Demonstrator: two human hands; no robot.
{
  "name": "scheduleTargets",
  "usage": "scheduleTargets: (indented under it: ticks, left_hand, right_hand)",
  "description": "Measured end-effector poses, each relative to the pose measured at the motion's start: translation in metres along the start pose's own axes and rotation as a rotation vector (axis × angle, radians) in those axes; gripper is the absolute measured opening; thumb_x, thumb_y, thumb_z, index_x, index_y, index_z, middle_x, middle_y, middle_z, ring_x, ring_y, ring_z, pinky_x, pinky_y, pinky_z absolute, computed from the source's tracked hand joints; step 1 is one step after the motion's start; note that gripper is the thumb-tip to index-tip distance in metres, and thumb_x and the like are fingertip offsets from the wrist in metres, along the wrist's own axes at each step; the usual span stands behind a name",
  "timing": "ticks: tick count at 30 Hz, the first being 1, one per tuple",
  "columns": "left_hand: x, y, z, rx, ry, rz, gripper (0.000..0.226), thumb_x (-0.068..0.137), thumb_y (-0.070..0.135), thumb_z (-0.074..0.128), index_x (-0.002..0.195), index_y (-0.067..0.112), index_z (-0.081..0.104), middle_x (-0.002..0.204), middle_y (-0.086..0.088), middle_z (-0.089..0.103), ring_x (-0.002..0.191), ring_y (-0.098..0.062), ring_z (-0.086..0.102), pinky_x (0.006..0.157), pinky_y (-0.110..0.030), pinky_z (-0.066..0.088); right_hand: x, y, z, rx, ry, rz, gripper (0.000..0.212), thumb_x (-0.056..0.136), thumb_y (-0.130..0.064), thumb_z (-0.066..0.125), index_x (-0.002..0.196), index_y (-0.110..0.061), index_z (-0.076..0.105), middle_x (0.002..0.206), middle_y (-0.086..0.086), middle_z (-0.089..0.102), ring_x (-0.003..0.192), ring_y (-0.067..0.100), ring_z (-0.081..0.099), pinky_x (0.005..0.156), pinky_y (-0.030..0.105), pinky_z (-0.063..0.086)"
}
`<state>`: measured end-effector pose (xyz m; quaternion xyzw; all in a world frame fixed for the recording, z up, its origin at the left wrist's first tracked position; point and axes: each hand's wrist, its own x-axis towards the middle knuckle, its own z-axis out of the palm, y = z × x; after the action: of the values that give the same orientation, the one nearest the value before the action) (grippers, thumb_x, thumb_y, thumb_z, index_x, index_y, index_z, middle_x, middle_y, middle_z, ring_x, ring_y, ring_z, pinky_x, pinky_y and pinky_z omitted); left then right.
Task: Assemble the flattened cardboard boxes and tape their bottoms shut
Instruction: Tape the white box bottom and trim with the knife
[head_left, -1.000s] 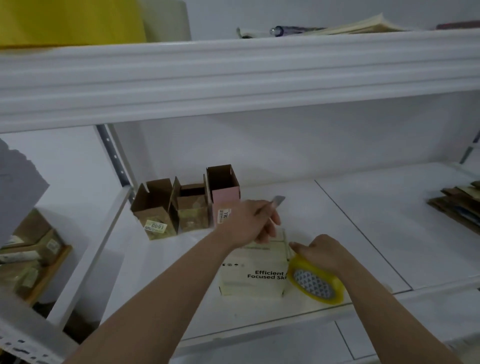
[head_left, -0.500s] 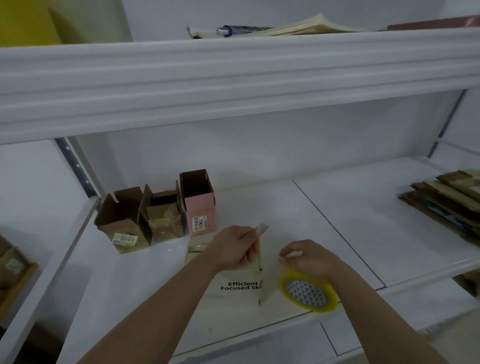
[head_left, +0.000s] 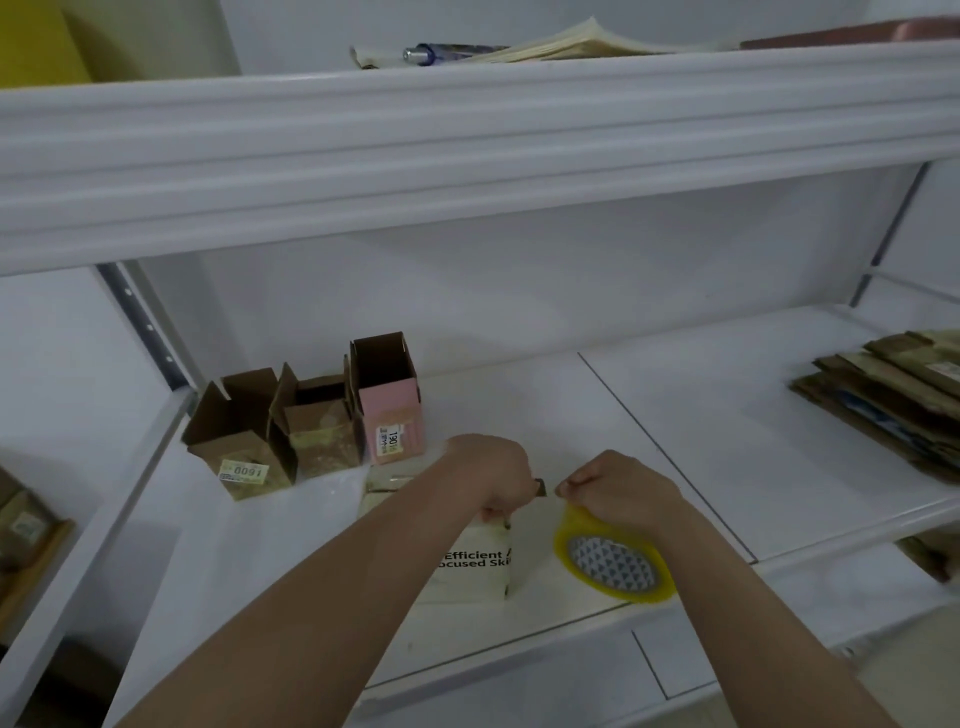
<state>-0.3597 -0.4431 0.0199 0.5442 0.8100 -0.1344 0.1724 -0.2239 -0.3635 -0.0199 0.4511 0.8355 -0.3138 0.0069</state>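
Observation:
A cream box (head_left: 467, 566) printed "Efficient Focused Ski..." stands on the white shelf (head_left: 675, 441) near its front edge. My left hand (head_left: 493, 475) rests on the box's top right corner, closed around a small blade (head_left: 540, 487) that points right. My right hand (head_left: 623, 493) sits just right of the box and grips a yellow tape roll (head_left: 613, 566), with its fingertips pinched near the blade. The tape strip between the two hands is too thin to make out.
Three assembled boxes stand open-topped at the back left: two brown ones (head_left: 239, 441) (head_left: 319, 436) and a pink one (head_left: 389, 415). A stack of flattened cardboard (head_left: 893, 400) lies at the far right. An upper shelf edge (head_left: 467, 145) overhangs the work area.
My left hand has come down with the blade from above the box to its top right corner, close to my right hand's fingertips. The right hand still holds the tape roll.

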Motion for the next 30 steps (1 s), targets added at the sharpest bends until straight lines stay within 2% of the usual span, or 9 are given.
scheduleTargets:
  ticks: [5,10,12,14,16,20,25,27,30]
  left_hand:
    - [-0.002,-0.006,-0.001,-0.061,-0.015,0.081,0.038,0.102,0.036,0.037,0.079,0.015,0.058,0.071,-0.002,0.059,0.064,-0.018,0.055,0.059,-0.026,0.039]
    - [-0.025,-0.051,0.01,-0.971,0.0,0.224,0.042,0.102,0.036,0.042,0.071,0.012,0.057,0.069,0.0,0.064,0.065,-0.011,0.063,0.067,-0.022,0.053]
    - [-0.022,-0.054,0.017,-1.152,0.09,0.137,0.039,0.103,0.028,0.043,0.072,0.009,0.058,0.07,-0.004,0.063,0.062,-0.011,0.062,0.065,-0.023,0.054]
    - [-0.016,-0.043,0.02,-1.049,0.214,0.027,0.035,0.104,0.025,0.042,0.074,0.01,0.055,0.072,-0.005,0.059,0.054,-0.009,0.056,0.058,-0.022,0.048]
    - [-0.009,-0.027,0.022,-0.717,0.323,-0.061,0.029,0.103,0.028,0.042,0.08,0.011,0.05,0.079,-0.004,0.057,0.06,-0.011,0.052,0.055,-0.024,0.039]
    - [-0.009,0.01,0.032,-0.426,0.435,-0.307,0.018,0.097,0.025,0.053,0.106,0.011,0.046,0.106,-0.008,0.062,0.099,-0.027,0.063,0.072,-0.033,0.045]
    - [-0.003,0.027,0.036,-0.223,0.468,-0.413,0.031,0.095,0.01,0.052,0.125,0.008,0.041,0.122,-0.009,0.054,0.111,-0.027,0.06,0.083,-0.034,0.051]
    - [-0.004,0.033,0.039,-0.115,0.446,-0.399,0.037,0.094,0.01,0.054,0.127,0.006,0.038,0.125,-0.011,0.049,0.113,-0.026,0.057,0.084,-0.033,0.05]
    - [-0.007,0.037,0.042,-0.062,0.448,-0.354,0.048,0.089,0.012,0.062,0.128,0.005,0.035,0.127,-0.012,0.046,0.115,-0.026,0.054,0.085,-0.033,0.05]
  right_hand:
    - [-0.006,0.014,-0.004,0.126,0.062,0.067,0.018,0.081,-0.043,0.064,0.08,-0.029,0.075,0.089,-0.005,0.071,0.088,0.018,0.067,0.089,0.037,0.053]
    - [-0.01,0.041,-0.009,0.122,0.081,0.137,0.018,0.081,-0.047,0.062,0.089,-0.036,0.073,0.099,-0.006,0.068,0.098,0.019,0.064,0.093,0.037,0.048]
    - [-0.009,0.041,-0.004,0.141,0.063,0.134,0.017,0.081,-0.045,0.062,0.068,-0.04,0.07,0.083,-0.006,0.065,0.087,0.019,0.063,0.089,0.038,0.049]
    - [-0.003,0.043,0.002,0.178,0.048,0.116,0.035,0.082,-0.041,0.063,0.047,-0.036,0.062,0.061,-0.007,0.057,0.07,0.019,0.059,0.08,0.037,0.05]
    - [0.001,0.042,0.007,0.171,0.041,0.099,0.032,0.083,-0.04,0.062,0.053,-0.03,0.066,0.06,-0.006,0.061,0.067,0.017,0.061,0.079,0.035,0.051]
    - [0.004,0.037,0.012,0.176,0.042,0.083,0.02,0.086,-0.043,0.06,0.087,-0.032,0.076,0.095,-0.007,0.07,0.094,0.02,0.066,0.089,0.034,0.049]
    - [0.003,0.031,0.011,0.249,0.136,0.042,0.025,0.092,-0.045,0.056,0.108,-0.037,0.072,0.123,-0.007,0.066,0.113,0.021,0.061,0.085,0.03,0.04]
    - [0.003,0.031,0.009,0.302,0.161,0.015,0.021,0.092,-0.046,0.056,0.101,-0.039,0.074,0.117,-0.009,0.069,0.109,0.02,0.062,0.089,0.032,0.044]
    - [0.004,0.032,0.004,0.398,0.193,-0.034,0.028,0.09,-0.052,0.058,0.068,-0.041,0.07,0.074,-0.014,0.068,0.082,0.017,0.065,0.083,0.035,0.05]
